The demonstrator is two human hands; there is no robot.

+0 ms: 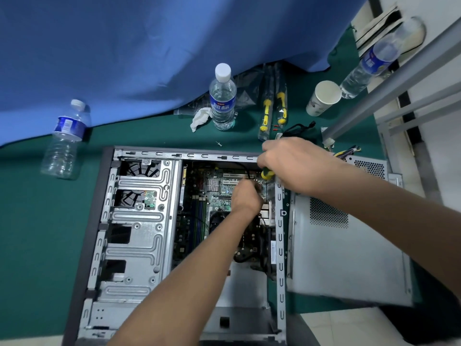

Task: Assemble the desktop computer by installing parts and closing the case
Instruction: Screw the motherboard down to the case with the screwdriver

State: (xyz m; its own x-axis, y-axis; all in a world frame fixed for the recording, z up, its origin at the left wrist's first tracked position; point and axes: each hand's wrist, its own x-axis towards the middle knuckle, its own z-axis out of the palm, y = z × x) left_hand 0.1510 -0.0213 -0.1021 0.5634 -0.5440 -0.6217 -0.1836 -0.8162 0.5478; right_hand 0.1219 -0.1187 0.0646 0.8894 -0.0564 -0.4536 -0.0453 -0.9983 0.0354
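- The open grey metal computer case (139, 221) lies on its side on the green table cover (37, 221), with the green motherboard (214, 188) exposed inside.
- The right hand (294, 163) grips a yellow-and-green-handled screwdriver (267, 174) at the case's far right corner, fingers curled round the handle.
- The left hand (245, 196) reaches down over the motherboard, fingers curled together; what it pinches, if anything, cannot be told.
- The grey perforated side panel (349, 245) lies just beside the case, on its right.
- Beyond the case stand a clear plastic water bottle with a blue label (222, 98) and a white paper cup (323, 97).
- Two packaged yellow-handled screwdrivers (273, 106) lie between them.
- A blue cloth (149, 46) hangs behind.
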